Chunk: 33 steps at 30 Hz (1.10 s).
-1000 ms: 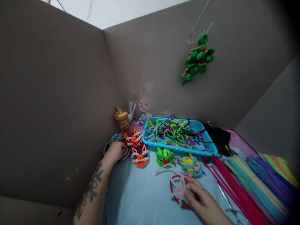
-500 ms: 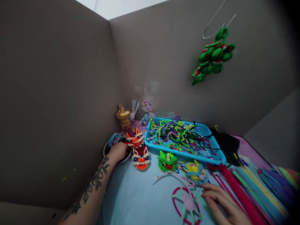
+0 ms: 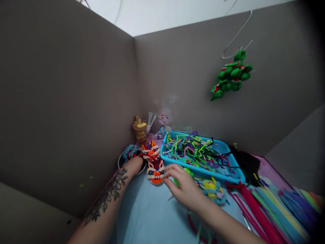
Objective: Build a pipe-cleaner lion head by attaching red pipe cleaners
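At the left, my left hand (image 3: 134,166) reaches down into a round white-rimmed bowl (image 3: 119,164); its fingers are hidden there, so what they hold cannot be seen. A blue fuzzy piece (image 3: 129,152) rests at the bowl's back rim. My right hand (image 3: 180,184) has its fingertips at the right edge of an orange-and-cream pipe-cleaner lion head (image 3: 155,174), thumb and fingers slightly apart. Whether they touch it is unclear. Behind it sits a second orange-red lion head (image 3: 151,151). A green pipe-cleaner head (image 3: 188,171) is mostly covered by my right hand.
A blue tray (image 3: 203,173) holds tangled pipe-cleaner pieces. A yellow-blue flower-like piece (image 3: 214,191) lies before it. Pipe-cleaner bundles (image 3: 276,206) spread at the right. A brown lidded cup (image 3: 140,130) stands in the corner. A green ornament (image 3: 232,76) hangs on the grey wall.
My right hand has moved left from beside the yellow-blue piece to the front lion head, now covering much of the green head. My left hand stays in the bowl. The view has shifted slightly.
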Tool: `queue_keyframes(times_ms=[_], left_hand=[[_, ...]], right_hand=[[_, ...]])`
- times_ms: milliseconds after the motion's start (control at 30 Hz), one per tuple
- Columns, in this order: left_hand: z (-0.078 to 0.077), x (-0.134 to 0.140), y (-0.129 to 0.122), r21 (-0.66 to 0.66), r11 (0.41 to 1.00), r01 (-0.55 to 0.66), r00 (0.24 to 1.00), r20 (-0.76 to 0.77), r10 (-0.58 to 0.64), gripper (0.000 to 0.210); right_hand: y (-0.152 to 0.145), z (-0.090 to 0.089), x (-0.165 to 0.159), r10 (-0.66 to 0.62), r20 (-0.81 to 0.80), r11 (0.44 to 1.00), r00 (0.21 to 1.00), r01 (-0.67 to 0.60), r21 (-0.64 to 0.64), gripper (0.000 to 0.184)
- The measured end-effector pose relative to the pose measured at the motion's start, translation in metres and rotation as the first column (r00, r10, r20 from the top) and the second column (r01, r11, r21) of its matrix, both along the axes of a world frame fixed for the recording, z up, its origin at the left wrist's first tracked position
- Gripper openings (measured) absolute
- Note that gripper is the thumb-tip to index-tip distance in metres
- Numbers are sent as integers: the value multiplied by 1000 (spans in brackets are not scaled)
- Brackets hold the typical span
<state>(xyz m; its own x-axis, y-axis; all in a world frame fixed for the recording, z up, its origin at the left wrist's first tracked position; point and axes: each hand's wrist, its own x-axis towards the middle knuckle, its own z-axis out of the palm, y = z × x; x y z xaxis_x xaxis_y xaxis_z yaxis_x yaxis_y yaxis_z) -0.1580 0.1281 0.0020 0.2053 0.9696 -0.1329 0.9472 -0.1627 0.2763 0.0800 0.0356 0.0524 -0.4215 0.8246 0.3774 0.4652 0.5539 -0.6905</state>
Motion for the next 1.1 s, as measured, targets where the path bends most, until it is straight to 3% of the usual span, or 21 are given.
queue_keyframes(times_ms=[133,267,400,533,700,867,967,1100], left_hand=[[9,-7,1,-2,997,-71,994,88,71,33],[18,-18,-12,87,975,-204,957,226,180,27],[17,-20,-35,188,908,-374,857,444,261,17],[20,-8,-55,219,851,-478,711,665,228,21],[47,18,-78,203,843,-498,531,840,112,30],[81,43,-107,203,859,-469,433,901,23,27],[88,53,-123,278,849,-449,479,877,-34,18],[80,62,-141,301,865,-401,537,842,-45,14]], right_hand=[[39,-3,-45,-77,73,995,994,72,65,17],[66,-14,-75,-137,89,989,987,131,60,28],[78,-24,-87,-157,77,987,985,153,57,16],[79,-21,-82,-162,-1,983,987,162,84,14],[63,7,-65,-177,-176,965,968,206,163,18],[23,40,-49,-151,-290,953,945,218,213,16],[-3,45,-40,-116,-351,957,929,200,212,17],[-34,34,-26,-178,-384,961,906,243,128,17]])
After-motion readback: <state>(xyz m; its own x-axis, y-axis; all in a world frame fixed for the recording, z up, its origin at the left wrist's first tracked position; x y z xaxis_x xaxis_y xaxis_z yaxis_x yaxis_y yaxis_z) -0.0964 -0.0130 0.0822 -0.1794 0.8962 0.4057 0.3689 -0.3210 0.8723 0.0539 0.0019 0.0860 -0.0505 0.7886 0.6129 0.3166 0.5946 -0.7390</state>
